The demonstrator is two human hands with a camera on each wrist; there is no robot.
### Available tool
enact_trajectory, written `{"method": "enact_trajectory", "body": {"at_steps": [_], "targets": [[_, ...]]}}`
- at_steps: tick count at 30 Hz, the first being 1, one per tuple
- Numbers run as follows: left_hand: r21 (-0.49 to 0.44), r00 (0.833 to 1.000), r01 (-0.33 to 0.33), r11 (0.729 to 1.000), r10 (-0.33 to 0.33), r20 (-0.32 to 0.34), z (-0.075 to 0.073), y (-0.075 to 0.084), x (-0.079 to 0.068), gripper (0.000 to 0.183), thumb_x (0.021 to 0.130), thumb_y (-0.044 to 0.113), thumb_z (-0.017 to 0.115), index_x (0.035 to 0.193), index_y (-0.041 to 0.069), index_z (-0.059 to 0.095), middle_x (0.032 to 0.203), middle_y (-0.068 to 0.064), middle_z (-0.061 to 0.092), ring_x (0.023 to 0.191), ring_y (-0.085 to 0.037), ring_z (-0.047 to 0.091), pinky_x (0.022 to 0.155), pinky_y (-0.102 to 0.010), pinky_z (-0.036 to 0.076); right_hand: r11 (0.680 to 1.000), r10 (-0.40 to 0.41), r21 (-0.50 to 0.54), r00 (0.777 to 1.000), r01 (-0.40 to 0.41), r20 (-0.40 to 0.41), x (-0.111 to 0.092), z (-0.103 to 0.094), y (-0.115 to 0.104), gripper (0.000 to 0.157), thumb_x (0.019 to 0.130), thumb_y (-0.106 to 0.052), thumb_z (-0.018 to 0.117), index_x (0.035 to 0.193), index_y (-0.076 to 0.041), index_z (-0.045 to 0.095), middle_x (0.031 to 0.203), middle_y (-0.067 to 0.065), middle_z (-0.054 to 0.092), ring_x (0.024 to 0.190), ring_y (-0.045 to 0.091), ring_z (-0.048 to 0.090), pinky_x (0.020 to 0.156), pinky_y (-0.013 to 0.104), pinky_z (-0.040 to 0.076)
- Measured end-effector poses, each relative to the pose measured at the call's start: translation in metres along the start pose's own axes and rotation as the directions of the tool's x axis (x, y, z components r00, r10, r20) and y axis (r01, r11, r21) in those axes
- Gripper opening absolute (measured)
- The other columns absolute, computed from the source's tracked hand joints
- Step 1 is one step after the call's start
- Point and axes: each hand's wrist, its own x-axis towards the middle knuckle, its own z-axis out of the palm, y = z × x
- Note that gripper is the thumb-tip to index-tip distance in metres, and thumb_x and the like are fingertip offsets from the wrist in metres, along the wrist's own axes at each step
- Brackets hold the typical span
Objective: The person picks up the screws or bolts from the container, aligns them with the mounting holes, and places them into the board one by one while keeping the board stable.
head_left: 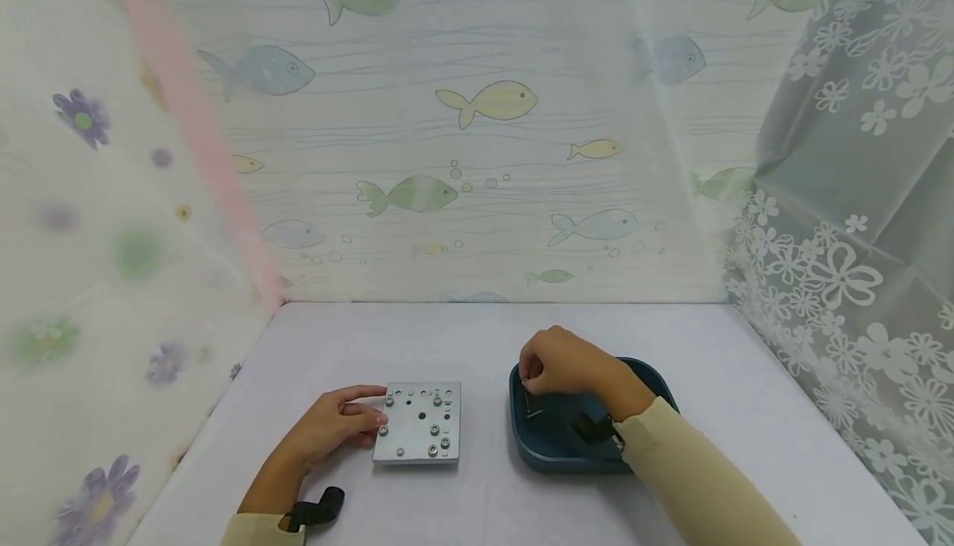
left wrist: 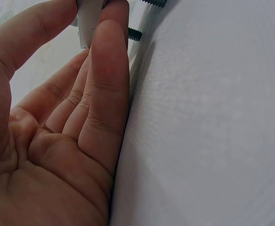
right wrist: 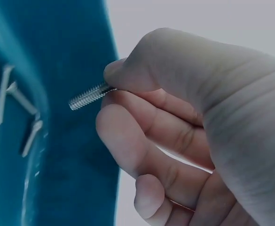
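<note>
A square silver metal plate (head_left: 408, 445) lies left of the middle, drilled with holes and carrying several socket-head screws (head_left: 435, 430). My left hand (head_left: 335, 428) grips its left edge between thumb and fingers. In the left wrist view, a dark threaded screw end (left wrist: 135, 34) juts out beyond my fingers. Over the dark teal tray (head_left: 555, 465), my right hand (head_left: 570, 364) pinches a screw between thumb and fingertips. The right wrist view shows this screw's threaded shank (right wrist: 86, 96) pointing away from the hand; its head end is hidden by the fingers.
Inside the tray lie several loose screws (right wrist: 22, 99), near its wall. A white cloth (head_left: 484, 496) covers the table, where plate and tray stand apart. Patterned curtains (head_left: 477, 198) hang behind and on both sides.
</note>
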Motion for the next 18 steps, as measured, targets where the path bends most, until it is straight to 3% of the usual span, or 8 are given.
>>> {"method": "enact_trajectory", "body": {"at_steps": [18], "targets": [[-0.014,1.0,-0.007,1.0,0.007,0.002,-0.001,-0.005,0.004,0.073,0.085,0.03,0.086,0.147,0.007,0.056,0.104,-0.01,0.079,0.081,-0.024,0.073,0.073,-0.033,0.063,0.981,-0.051,0.177,0.982,0.084,-0.182,0.001,-0.008,-0.028,0.002,0.092,-0.027,0.077,0.09,-0.025,0.077,0.08,-0.017,0.07,0.079,0.009,0.065,0.071,0.03,0.057]]}}
